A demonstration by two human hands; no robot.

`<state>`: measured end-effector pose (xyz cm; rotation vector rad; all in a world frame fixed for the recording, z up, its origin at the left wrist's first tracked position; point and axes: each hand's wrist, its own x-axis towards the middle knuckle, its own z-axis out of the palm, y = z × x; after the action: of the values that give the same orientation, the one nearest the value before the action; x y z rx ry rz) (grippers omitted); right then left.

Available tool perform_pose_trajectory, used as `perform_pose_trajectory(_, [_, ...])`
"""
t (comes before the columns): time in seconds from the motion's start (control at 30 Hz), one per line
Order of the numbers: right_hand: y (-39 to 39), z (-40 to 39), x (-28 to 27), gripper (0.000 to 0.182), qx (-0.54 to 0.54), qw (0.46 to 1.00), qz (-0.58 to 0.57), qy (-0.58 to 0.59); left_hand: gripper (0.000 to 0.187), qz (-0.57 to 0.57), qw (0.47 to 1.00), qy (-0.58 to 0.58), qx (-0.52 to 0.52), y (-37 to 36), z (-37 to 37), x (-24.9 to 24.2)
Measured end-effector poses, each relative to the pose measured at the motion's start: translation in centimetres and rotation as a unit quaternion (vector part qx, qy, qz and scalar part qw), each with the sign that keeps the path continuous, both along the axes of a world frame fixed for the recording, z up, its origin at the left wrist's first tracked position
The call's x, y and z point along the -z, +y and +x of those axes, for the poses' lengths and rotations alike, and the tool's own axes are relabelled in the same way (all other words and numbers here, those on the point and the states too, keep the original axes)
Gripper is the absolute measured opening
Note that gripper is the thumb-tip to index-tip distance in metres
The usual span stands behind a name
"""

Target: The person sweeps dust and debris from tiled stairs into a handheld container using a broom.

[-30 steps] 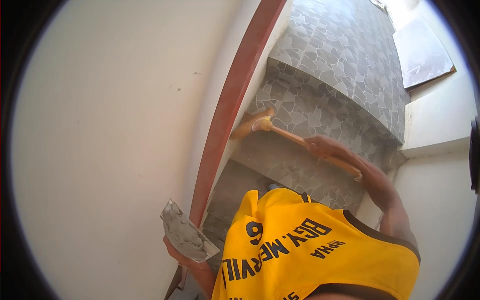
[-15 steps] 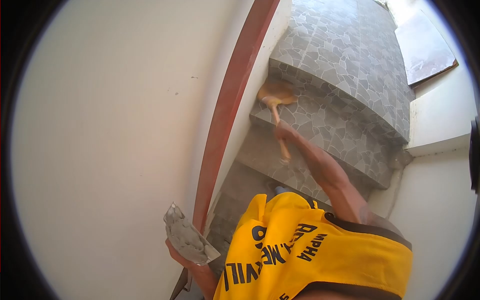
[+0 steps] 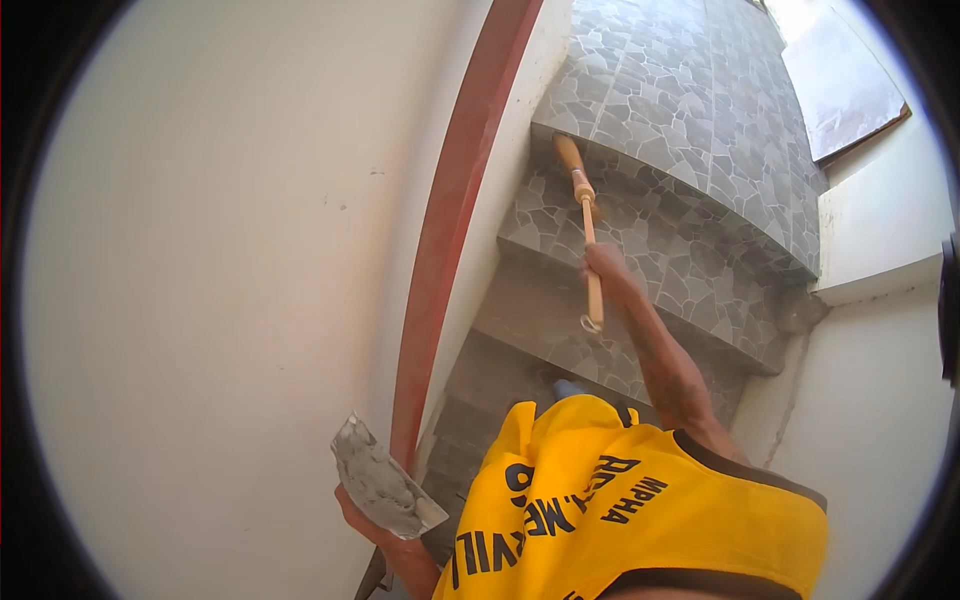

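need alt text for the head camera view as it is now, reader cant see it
A right hand holds a wooden-handled brush over grey stone-patterned steps. The left hand holds a flat grey piece lower down, near a red band along a pale wall. The wearer has a yellow jersey.

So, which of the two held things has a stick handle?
The brush in the right hand: its handle runs through the grip. The grey-smeared piece in the left hand is flat, no handle visible.

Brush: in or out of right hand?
In: the right hand wraps around the brush handle, with its end showing past the fist.
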<state>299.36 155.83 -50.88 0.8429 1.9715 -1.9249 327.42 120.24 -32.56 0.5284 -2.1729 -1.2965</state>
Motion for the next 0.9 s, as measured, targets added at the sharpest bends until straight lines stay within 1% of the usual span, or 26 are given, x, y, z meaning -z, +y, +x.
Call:
perform_pose_trajectory(0.03, [-1.1, -1.8, -0.8, 0.015, 0.103, 0.988, -0.115, -0.011, 0.054, 0.034, 0.999, 0.013, -0.001, 0.1, -0.2, 0.2])
perform_pose_trajectory(0.1, [-0.4, -6.6, -0.1, 0.015, 0.071, 0.979, -0.189, 0.025, 0.055, 0.100, 0.994, 0.036, -0.015, 0.3, -0.4, 0.7])
perform_pose_trajectory(0.13, [-0.2, -7.6, -0.4, 0.015, 0.054, 0.972, -0.224, 0.042, 0.056, 0.101, 0.994, 0.029, -0.024, 0.5, -0.2, 0.6])
perform_pose_trajectory(0.17, [0.1, -7.0, -0.4, 0.013, 0.011, 0.978, -0.200, 0.053, 0.056, 0.103, 0.994, 0.022, -0.034, 0.7, -0.1, 0.5])
perform_pose_trajectory(0.2, [0.3, -5.9, -1.4, 0.012, -0.033, 0.982, -0.174, 0.065, 0.056, 0.074, 0.997, 0.002, -0.039, 1.0, -0.3, -0.1])
perform_pose_trajectory(0.23, [0.7, -4.5, -2.0, 0.010, -0.079, 0.984, -0.144, 0.075, 0.055, 0.025, 0.999, -0.001, -0.032, 1.4, -0.3, -0.6])
perform_pose_trajectory(0.27, [1.5, -1.7, -1.4, 0.013, -0.102, 0.983, -0.132, 0.081, 0.054, -0.024, 0.999, -0.002, -0.028, 1.8, -0.2, -1.1])
perform_pose_trajectory(0.3, [1.8, 1.8, -3.0, 0.020, -0.062, 0.993, -0.080, 0.057, 0.052, -0.097, 0.995, 0.015, -0.007, 2.0, -0.2, -1.4])
perform_pose_trajectory(0.33, [2.8, 4.7, -3.0, 0.025, -0.059, 0.995, -0.059, 0.047, 0.050, -0.077, 0.997, 0.025, -0.020, 2.2, -0.1, -1.5])
perform_pose_trajectory(0.37, [3.6, 7.6, -3.4, 0.022, -0.011, 0.993, -0.120, 0.019, 0.047, -0.057, 0.997, 0.035, -0.034, 2.4, 0.1, -1.6])
perform_pose_trajectory(0.4, [4.5, 9.1, -3.3, 0.021, 0.040, 0.983, -0.181, -0.011, 0.043, 0.051, 0.995, 0.039, -0.076, 2.6, 0.3, -1.7])
perform_pose_trajectory(0.43, [5.5, 8.4, -2.0, 0.018, 0.035, 0.979, -0.201, -0.027, 0.040, 0.159, 0.980, 0.041, -0.114, 2.5, 0.2, -1.4])
perform_pose_trajectory(0.5, [7.3, 5.7, 1.1, 0.015, 0.028, 0.968, -0.242, -0.055, 0.035, -0.032, 0.995, -0.021, -0.095, 2.5, 0.2, -1.0])
perform_pose_trajectory(0.53, [7.0, 3.8, 1.6, 0.012, 0.014, 0.972, -0.232, 0.019, 0.032, -0.129, 0.987, -0.050, -0.085, 2.4, -0.2, -0.7])
perform_pose_trajectory(0.57, [6.1, 1.3, 1.9, 0.012, 0.001, 0.970, -0.222, 0.094, 0.031, -0.041, 0.996, -0.022, -0.078, 2.1, -0.5, -0.5])
perform_pose_trajectory(0.6, [5.4, -3.3, 2.1, 0.010, 0.051, 0.983, -0.174, 0.016, 0.030, 0.049, 0.997, 0.003, -0.067, 1.7, -1.0, 0.0])
perform_pose_trajectory(0.63, [4.3, -5.6, 0.6, 0.009, 0.050, 0.972, -0.213, 0.083, 0.029, 0.105, 0.993, 0.003, -0.049, 1.4, -1.1, 0.0])
perform_pose_trajectory(0.67, [3.6, -7.8, 0.0, 0.009, 0.008, 0.973, -0.213, 0.089, 0.028, 0.162, 0.986, 0.002, -0.035, 1.0, -1.1, -0.1])
perform_pose_trajectory(0.7, [3.4, -8.8, -0.5, 0.009, -0.034, 0.972, -0.211, 0.096, 0.029, 0.186, 0.982, -0.023, -0.015, 0.7, -1.1, -0.4])
perform_pose_trajectory(0.73, [3.5, -8.6, -0.8, 0.008, -0.032, 0.969, -0.237, 0.057, 0.031, 0.208, 0.977, -0.049, 0.005, 0.6, -1.3, -1.1])
perform_pose_trajectory(0.8, [3.3, -7.3, -1.0, 0.007, -0.033, 0.958, -0.284, -0.022, 0.031, 0.100, 0.994, -0.042, 0.029, 1.8, -1.0, -2.0])
perform_pose_trajectory(0.87, [6.6, -1.5, 0.2, 0.012, -0.063, 0.971, -0.230, -0.004, 0.031, 0.120, 0.992, -0.014, 0.022, 3.5, -1.0, -3.3])
perform_pose_trajectory(0.9, [8.1, 0.8, 0.8, 0.016, -0.080, 0.976, -0.201, 0.008, 0.035, 0.189, 0.982, 0.014, 0.006, 4.1, -1.6, -3.6])
